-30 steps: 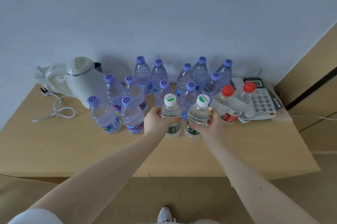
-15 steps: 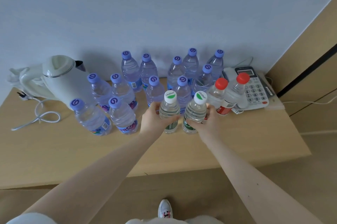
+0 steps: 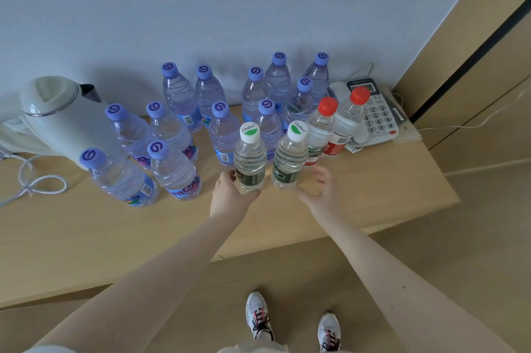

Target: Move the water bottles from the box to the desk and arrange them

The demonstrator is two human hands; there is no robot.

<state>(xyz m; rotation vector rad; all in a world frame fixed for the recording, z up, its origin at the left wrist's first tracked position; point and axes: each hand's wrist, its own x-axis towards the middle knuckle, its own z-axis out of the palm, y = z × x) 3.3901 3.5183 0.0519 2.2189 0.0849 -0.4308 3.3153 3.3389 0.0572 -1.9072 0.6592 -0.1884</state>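
Note:
Two white-capped bottles with green labels stand upright side by side on the wooden desk (image 3: 373,194). My left hand (image 3: 230,191) still grips the left white-capped bottle (image 3: 249,163) near its base. My right hand (image 3: 319,186) hangs open just right of the right white-capped bottle (image 3: 289,161), fingers off it. Behind them stand several purple-capped bottles (image 3: 172,168) and two red-capped bottles (image 3: 321,128). No box is in view.
A white electric kettle (image 3: 57,119) with its cord (image 3: 31,183) sits at the desk's left. A white desk phone (image 3: 376,117) lies at the back right corner against the wall. My shoes (image 3: 293,324) show on the floor below the desk's front edge.
My right hand let go of the right white-capped bottle and drew back a little. The left hand slid lower on its bottle. The view tilted down, showing my feet.

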